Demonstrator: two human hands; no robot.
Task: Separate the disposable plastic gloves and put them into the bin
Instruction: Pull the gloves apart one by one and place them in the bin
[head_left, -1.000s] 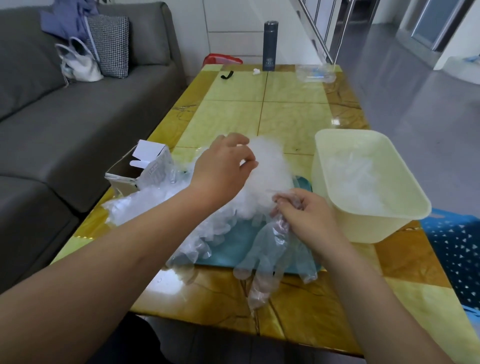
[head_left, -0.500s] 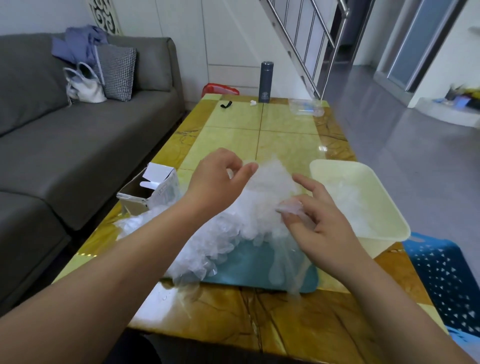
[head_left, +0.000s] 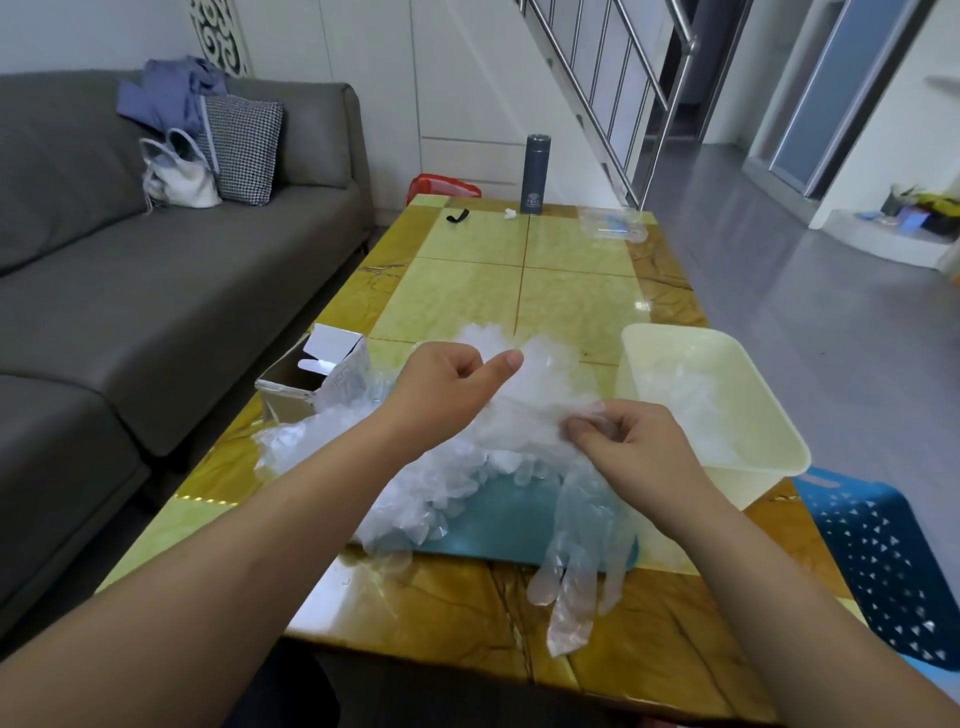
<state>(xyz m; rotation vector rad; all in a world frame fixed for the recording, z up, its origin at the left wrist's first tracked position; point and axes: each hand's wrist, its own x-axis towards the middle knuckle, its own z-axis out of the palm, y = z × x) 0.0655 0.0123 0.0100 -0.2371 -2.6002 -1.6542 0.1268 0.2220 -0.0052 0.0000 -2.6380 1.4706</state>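
The person's right hand (head_left: 634, 447) pinches the cuff edge of a single glove (head_left: 576, 561) between thumb and curled fingertips. The glove hangs down over the teal mat (head_left: 498, 525) with its fingers trailing on the table (head_left: 545, 291). The left hand (head_left: 452, 389) sits on top of the pile of gloves (head_left: 447, 483) with its fingers curled under and its thumb stretched forward against the white film; whether any film is caught in that grip cannot be told. The bin (head_left: 769, 467) stands just beside the right hand, with some gloves already lying in it. The step in hand looks to be freeing this one glove from the heap. To do it well, the left hand should probably weigh the pile down while the right draws sideways towards the bin, slowly enough for clinging layers to peel away. The film is thin and likely sticks by static, so a second glove could ride along; the pinch ought to take one layer only. Lifting the glove until its dangling fingers are off the table should stop it dragging others over the rim.
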